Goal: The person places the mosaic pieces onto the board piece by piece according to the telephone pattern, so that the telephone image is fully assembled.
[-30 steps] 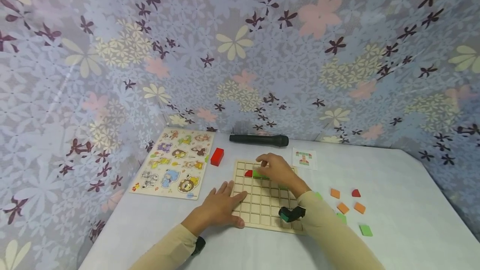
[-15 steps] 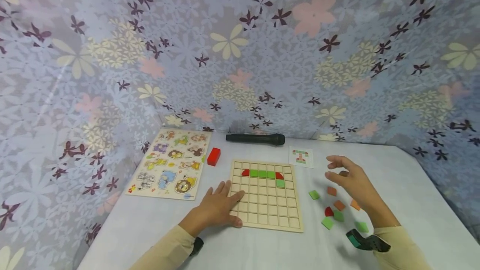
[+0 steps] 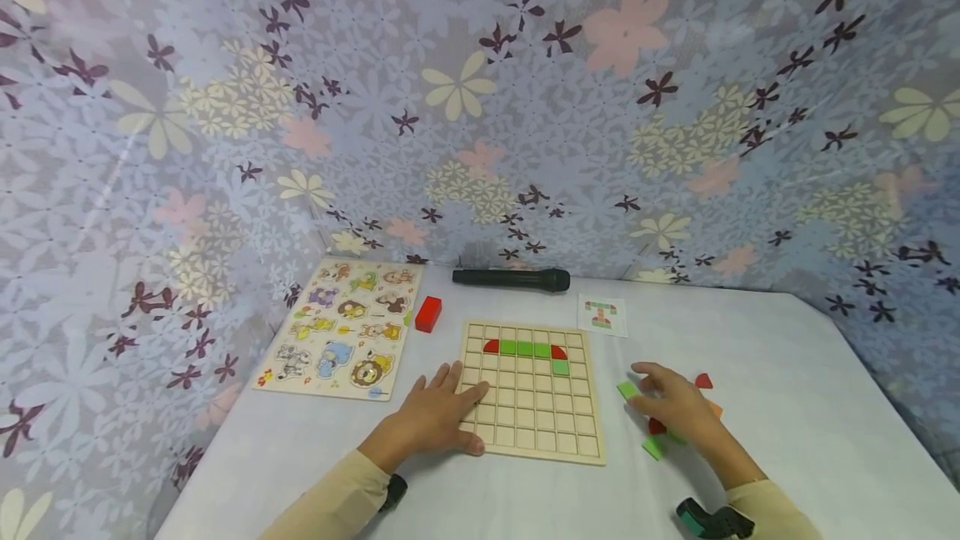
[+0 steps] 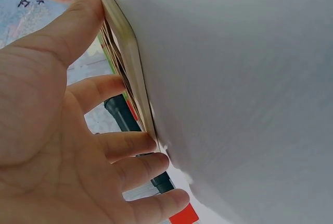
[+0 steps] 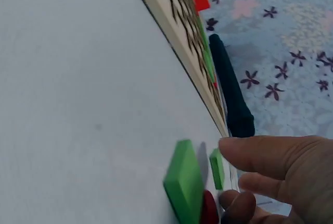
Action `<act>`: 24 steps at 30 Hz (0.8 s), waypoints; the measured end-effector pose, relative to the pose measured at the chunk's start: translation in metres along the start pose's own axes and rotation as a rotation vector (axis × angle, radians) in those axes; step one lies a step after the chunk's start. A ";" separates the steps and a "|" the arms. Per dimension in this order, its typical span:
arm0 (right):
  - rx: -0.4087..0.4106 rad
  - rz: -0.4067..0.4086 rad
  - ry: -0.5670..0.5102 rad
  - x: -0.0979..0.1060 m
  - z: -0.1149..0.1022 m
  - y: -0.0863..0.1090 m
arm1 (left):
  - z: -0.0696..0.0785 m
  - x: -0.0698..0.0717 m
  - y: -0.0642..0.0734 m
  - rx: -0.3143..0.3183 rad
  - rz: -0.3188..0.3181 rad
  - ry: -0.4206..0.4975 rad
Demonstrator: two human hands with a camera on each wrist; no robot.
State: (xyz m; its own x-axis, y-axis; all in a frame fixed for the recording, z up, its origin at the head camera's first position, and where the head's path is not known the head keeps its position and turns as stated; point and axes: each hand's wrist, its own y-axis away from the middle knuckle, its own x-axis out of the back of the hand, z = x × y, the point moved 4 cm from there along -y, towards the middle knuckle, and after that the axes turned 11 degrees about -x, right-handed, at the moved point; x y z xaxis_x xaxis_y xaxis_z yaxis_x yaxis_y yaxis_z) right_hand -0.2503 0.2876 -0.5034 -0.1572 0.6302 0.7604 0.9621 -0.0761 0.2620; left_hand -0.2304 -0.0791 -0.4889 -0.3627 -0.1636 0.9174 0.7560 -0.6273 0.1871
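Observation:
My left hand (image 3: 435, 411) rests with spread fingers on the left edge of a wooden grid board (image 3: 525, 415); the left wrist view shows its thumb (image 4: 86, 21) along the rim. In the board's upper part lies a row of green squares (image 3: 525, 348) between two red quarter-round pieces, with another green square (image 3: 560, 367) below the right one. To the right of the board, my right hand (image 3: 678, 407) is low over loose pieces, thumb and forefinger apart. Around it lie a green square (image 3: 628, 391), another green square (image 5: 183, 182) and a red piece (image 5: 209, 208); its palm hides others.
Behind the board are a black microphone (image 3: 510, 278), a red block (image 3: 428, 314) and a pattern card (image 3: 602, 316). An animal puzzle board (image 3: 337, 332) lies at the left. A loose red piece (image 3: 703, 381) and an orange piece (image 3: 717, 410) sit beyond the right hand.
My right hand has left the row on the board, swung out to the right, then come down and slightly left over the loose pieces. The left hand stays on the board.

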 end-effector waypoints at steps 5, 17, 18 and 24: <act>-0.001 0.031 0.078 -0.006 -0.005 -0.001 | 0.001 0.001 -0.001 0.001 -0.004 -0.002; -0.019 0.064 0.111 -0.009 -0.006 -0.004 | -0.001 0.000 -0.003 0.006 -0.002 0.013; -0.019 0.064 0.112 -0.010 -0.006 -0.004 | -0.001 0.000 -0.003 0.006 -0.003 0.011; -0.004 0.135 0.095 0.000 -0.009 -0.003 | -0.002 -0.001 -0.002 0.005 -0.006 0.009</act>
State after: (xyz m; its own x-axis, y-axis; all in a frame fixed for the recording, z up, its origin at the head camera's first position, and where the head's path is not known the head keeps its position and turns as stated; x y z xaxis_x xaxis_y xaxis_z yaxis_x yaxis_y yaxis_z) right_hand -0.2549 0.2812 -0.4988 -0.0475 0.5378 0.8417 0.9749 -0.1584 0.1562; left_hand -0.2322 -0.0792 -0.4906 -0.3718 -0.1665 0.9133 0.7566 -0.6244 0.1942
